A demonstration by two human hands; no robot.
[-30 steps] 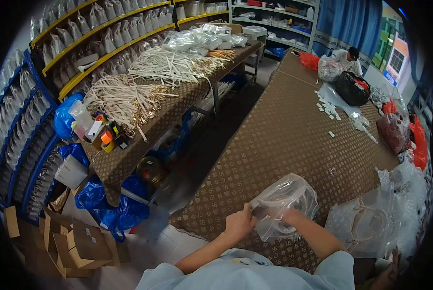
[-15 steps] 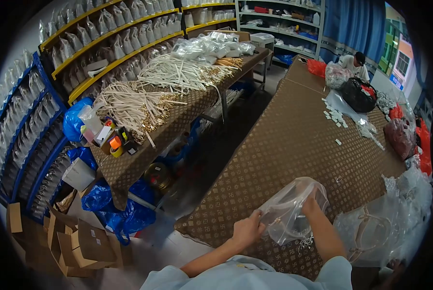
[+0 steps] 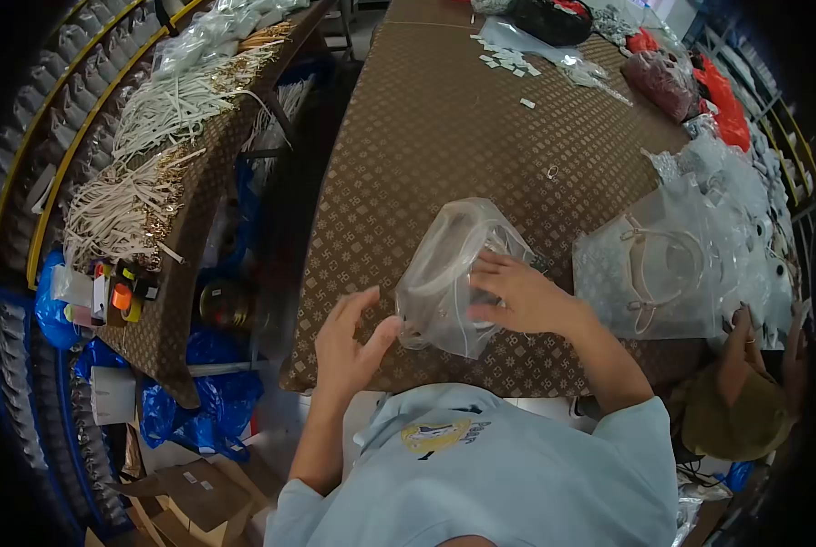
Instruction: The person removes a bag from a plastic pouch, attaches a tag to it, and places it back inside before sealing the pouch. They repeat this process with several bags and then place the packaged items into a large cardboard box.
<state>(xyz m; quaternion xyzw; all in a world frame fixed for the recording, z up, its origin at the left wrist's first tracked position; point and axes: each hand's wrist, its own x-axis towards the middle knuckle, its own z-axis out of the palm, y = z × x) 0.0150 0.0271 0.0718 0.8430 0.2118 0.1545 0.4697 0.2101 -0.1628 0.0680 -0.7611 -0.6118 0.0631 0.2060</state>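
Observation:
A clear plastic bag (image 3: 440, 264) with a pale coiled strap inside lies on the brown patterned table (image 3: 390, 164) in front of me. My left hand (image 3: 349, 342) is raised just left of the bag, fingers apart and holding nothing. Over the bag's right side is my right hand (image 3: 513, 292), its fingers spread and touching or just above the plastic. To the right lies a larger clear bag (image 3: 609, 273) holding a strap with loops.
A co-worker (image 3: 736, 401) is at the right table edge, hands near clear bags. Small white tags (image 3: 508, 59), a black bag (image 3: 554, 20) and red bags (image 3: 723, 105) lie farther back. Left, another table holds strap bundles (image 3: 121, 214); blue bags (image 3: 198, 401) sit below.
The view has tilted down and turned right. Both hands have let go of the bag's edges and opened. The bag now lies flat on the table, and the co-worker at right has come into view.

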